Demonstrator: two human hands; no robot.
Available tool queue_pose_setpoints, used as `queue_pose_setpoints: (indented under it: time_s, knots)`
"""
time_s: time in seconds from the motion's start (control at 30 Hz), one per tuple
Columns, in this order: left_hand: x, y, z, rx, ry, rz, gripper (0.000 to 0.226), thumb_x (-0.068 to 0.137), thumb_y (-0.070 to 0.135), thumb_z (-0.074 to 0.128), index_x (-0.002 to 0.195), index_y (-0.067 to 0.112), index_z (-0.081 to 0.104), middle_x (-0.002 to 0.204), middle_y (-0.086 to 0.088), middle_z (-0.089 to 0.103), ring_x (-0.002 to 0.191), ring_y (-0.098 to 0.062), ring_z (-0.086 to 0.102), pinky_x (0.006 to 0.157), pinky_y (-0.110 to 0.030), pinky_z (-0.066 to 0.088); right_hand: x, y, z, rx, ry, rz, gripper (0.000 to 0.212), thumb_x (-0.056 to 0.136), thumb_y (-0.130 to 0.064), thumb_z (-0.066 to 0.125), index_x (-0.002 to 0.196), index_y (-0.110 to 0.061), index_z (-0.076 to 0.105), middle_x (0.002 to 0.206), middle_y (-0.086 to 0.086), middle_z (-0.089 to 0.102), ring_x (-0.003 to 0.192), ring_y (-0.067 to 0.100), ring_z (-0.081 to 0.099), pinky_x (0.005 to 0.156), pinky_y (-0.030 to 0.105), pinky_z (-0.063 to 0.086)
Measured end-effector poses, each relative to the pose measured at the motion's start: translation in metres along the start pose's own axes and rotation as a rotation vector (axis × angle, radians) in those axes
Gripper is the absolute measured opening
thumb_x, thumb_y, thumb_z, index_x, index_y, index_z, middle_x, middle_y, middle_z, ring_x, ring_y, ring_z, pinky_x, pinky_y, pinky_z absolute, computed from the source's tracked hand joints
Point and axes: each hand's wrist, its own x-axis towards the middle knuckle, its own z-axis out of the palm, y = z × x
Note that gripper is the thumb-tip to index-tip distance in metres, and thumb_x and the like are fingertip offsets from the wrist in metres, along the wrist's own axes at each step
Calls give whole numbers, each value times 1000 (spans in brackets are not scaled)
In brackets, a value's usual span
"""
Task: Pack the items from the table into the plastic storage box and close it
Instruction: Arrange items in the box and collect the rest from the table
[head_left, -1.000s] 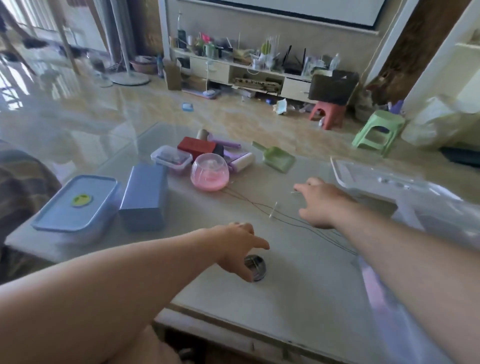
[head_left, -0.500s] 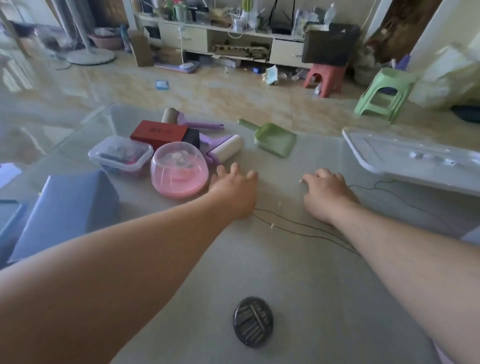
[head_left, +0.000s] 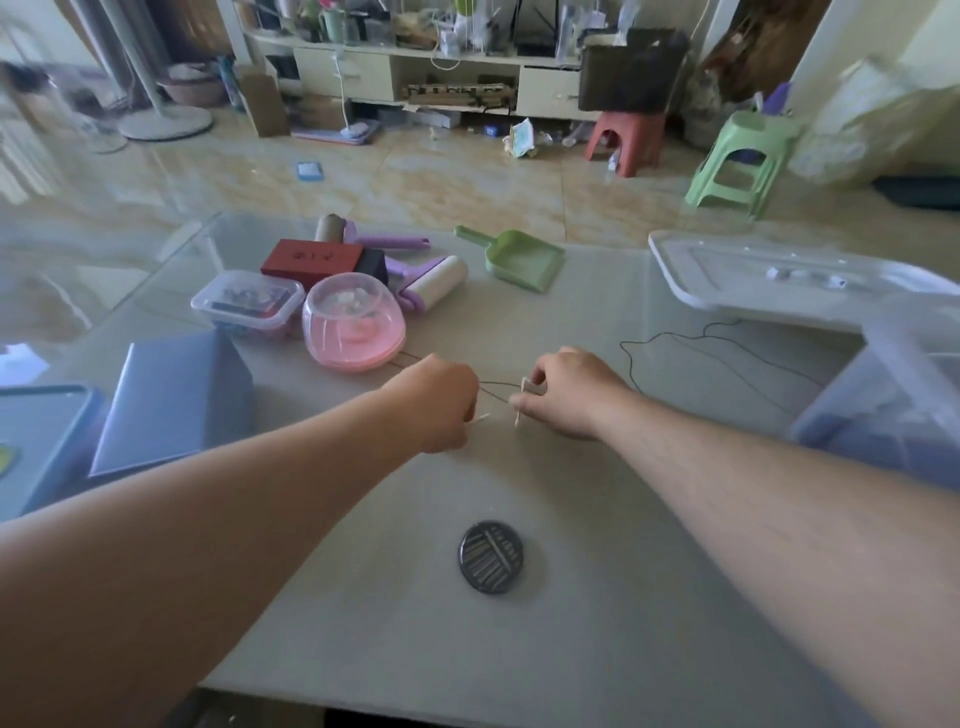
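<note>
Hands meet at the centre of the frame over the table (head_left: 571, 519). The left hand (head_left: 441, 402) has its fingers curled down and pinches a dark thread (head_left: 498, 387); the right hand (head_left: 569, 392) pinches the same thread between thumb and fingertips, along with a small pale piece that is too small to identify. A short span of thread runs between the two hands, and more of it loops loosely across the table toward the right, ending near the storage box (head_left: 893, 415) at the right edge. The box is open, and its lid (head_left: 753, 275) lies flat on the table just behind it, at upper right.

Below the hands, nearer the lower centre, lies a round black needle case (head_left: 491, 557), well apart from both hands. Left of centre sit a pink dome (head_left: 353, 330), a small clear tub (head_left: 247, 301), a red block (head_left: 311, 257), a lint roller (head_left: 434, 283) and a green scoop (head_left: 519, 257). A blue box (head_left: 171, 400) and a blue lidded container (head_left: 41, 436) fill the left edge.
</note>
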Motion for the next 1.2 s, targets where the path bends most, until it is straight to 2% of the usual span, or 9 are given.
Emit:
queue_pose_setpoints:
  time_s: [0.1,0.27,0.43,0.57,0.7,0.8,0.9,1.1,1.2]
  knots:
    - [-23,-5,1,140,-98,9,26,83,21,70,107,13,74,107,-5,71,102,-26,68,81,-31,55,-12,-19,15,27,2,-13,31,97,-38,61,112,-15,73,124,14,61,116,36,61,98,36,50]
    - [-48,-11,8,91,-150,27,26,83,22,65,108,16,70,107,-3,69,105,-26,64,83,-31,54,-32,-37,24,-167,-48,-110,21,97,-15,62,116,-14,70,122,12,61,115,37,62,95,43,55]
    - [-52,9,16,-122,32,134,29,93,20,55,111,33,73,105,4,70,103,-20,63,88,-27,48,-39,-29,26,-172,-35,-28,22,98,-21,62,119,-18,69,127,8,58,114,37,61,94,44,54]
    - [-42,27,30,-284,145,137,27,90,16,66,109,32,77,100,8,75,98,-16,66,88,-25,48,-44,-22,21,-11,-57,31,16,96,-16,61,100,-25,74,118,7,70,105,31,66,87,32,53]
    - [-58,25,18,-354,193,98,20,91,24,72,109,31,75,101,7,70,93,-13,63,91,-28,48,-60,-22,8,74,-123,-1,26,95,-16,55,108,-23,76,122,6,71,111,28,66,87,29,51]
    - [-85,27,11,-232,17,165,43,82,53,77,120,35,69,106,10,62,94,-10,59,92,-31,50,-69,-26,10,-18,-157,-75,25,94,-29,64,115,-19,72,123,4,61,110,27,63,88,35,53]
    - [-103,39,22,-149,-146,187,79,71,65,78,139,33,55,128,7,54,113,-16,57,98,-31,49,-72,-33,22,-129,-125,-114,19,96,-21,60,112,-20,70,122,4,58,107,30,62,89,39,54]
    - [-112,53,26,-19,-114,172,56,71,56,70,121,31,65,109,2,58,105,-21,61,87,-33,54,-97,-42,20,-355,-150,-94,31,101,-15,55,131,-16,64,135,7,62,132,31,53,82,40,46]
    - [-122,50,15,-22,-110,124,65,69,60,66,128,33,63,111,5,59,107,-19,60,91,-33,53,-116,-40,5,-322,-142,-78,30,99,-6,55,126,-14,65,127,8,67,110,32,62,75,36,43]
